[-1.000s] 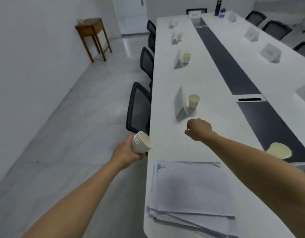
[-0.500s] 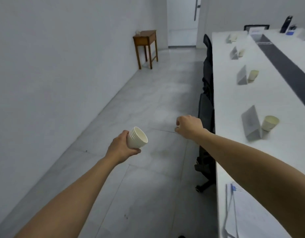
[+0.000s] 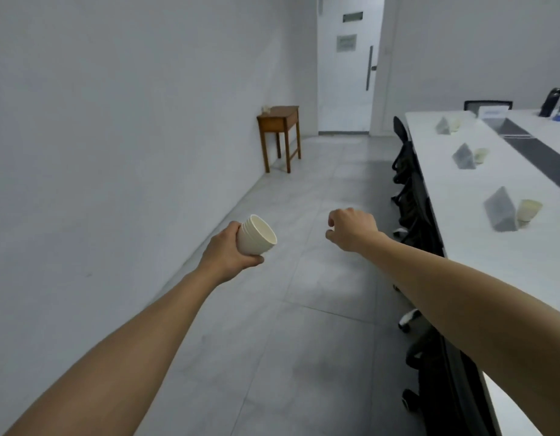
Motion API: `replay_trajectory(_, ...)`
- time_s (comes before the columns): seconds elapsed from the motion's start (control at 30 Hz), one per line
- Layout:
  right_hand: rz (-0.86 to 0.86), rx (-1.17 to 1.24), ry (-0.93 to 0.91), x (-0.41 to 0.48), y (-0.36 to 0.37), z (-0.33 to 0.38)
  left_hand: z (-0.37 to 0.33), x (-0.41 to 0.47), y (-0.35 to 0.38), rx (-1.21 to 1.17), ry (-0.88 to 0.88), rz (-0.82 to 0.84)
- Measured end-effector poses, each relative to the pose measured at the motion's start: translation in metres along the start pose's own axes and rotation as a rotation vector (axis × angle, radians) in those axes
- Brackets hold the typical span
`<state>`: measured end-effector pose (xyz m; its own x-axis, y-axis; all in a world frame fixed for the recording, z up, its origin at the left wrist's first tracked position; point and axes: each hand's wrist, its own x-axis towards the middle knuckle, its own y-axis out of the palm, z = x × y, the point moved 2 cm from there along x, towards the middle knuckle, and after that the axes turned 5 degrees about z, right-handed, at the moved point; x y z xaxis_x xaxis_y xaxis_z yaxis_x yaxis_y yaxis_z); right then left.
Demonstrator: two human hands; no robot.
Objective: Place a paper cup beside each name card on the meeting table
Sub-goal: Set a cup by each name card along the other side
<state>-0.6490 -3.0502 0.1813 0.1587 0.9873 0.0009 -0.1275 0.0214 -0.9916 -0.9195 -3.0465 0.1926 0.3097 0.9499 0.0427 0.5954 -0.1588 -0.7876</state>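
Note:
My left hand (image 3: 230,248) grips a stack of cream paper cups (image 3: 256,236), rim tilted up and right, over the grey floor. My right hand (image 3: 351,229) hangs beside it with fingers curled and nothing in them. The long white meeting table (image 3: 480,247) runs along the right. On it the nearest name card (image 3: 500,214) has a paper cup (image 3: 528,212) right of it. A second name card (image 3: 464,155) and cup (image 3: 481,155) stand farther back, a third card (image 3: 443,125) and cup (image 3: 455,124) beyond.
Black office chairs (image 3: 411,196) line the table's left side, one (image 3: 442,382) close under my right arm. A small brown wooden side table (image 3: 280,133) stands against the left wall. A white door (image 3: 348,67) closes the far end. Grey tiled floor lies between wall and table.
The view has swung left, off the table and onto the aisle; the paper pile has left the frame. Both hands now hang over the floor, the left still holding the cup stack.

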Motion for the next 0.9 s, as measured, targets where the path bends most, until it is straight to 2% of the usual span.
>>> replay_trajectory(0.27, -0.105, -0.067, 0.01, 0.192, -0.067, 0.012, -0.002, 0.212, -0.064, -0.031, 0.102, -0.07)
replay_trajectory(0.6, -0.22, -0.089, 0.134, 0.43, -0.114, -0.004, -0.008, 0.498, -0.096, -0.065, 0.262, -0.001)
replay_trajectory(0.9, -0.218, -0.099, 0.268, 0.626, -0.126, -0.086, -0.041, 0.748, -0.056, -0.124, 0.344, 0.082)
